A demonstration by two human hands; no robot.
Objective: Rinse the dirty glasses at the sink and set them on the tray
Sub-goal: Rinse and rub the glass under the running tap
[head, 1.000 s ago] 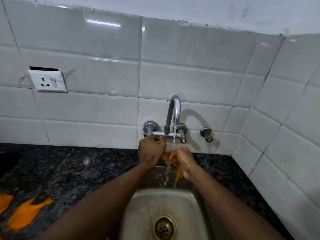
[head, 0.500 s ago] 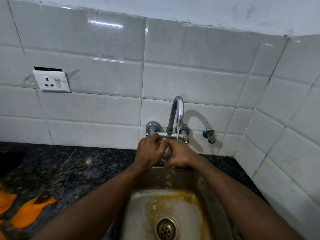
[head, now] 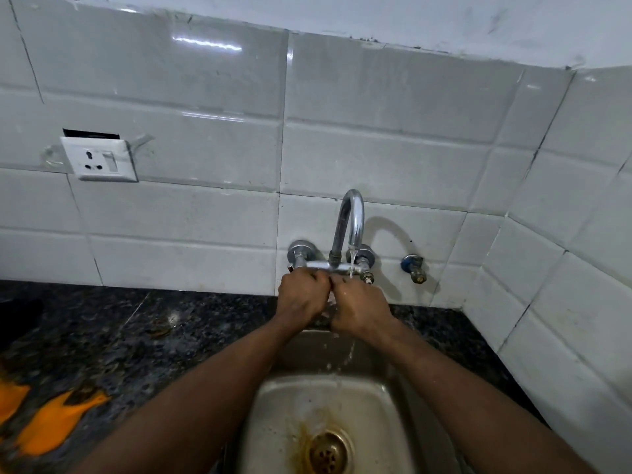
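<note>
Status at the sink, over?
Left hand and right hand clasp glass under running tap. Glass mostly hidden. Orange stain by drain.

Ahead I'm boxed in by the tap and its crossbar hard against the tiled back wall, side wall crowding my right, but the sink basin below and the dark counter out left give open room.

two hands, one tap, one sink, one drain; one wall socket
</note>
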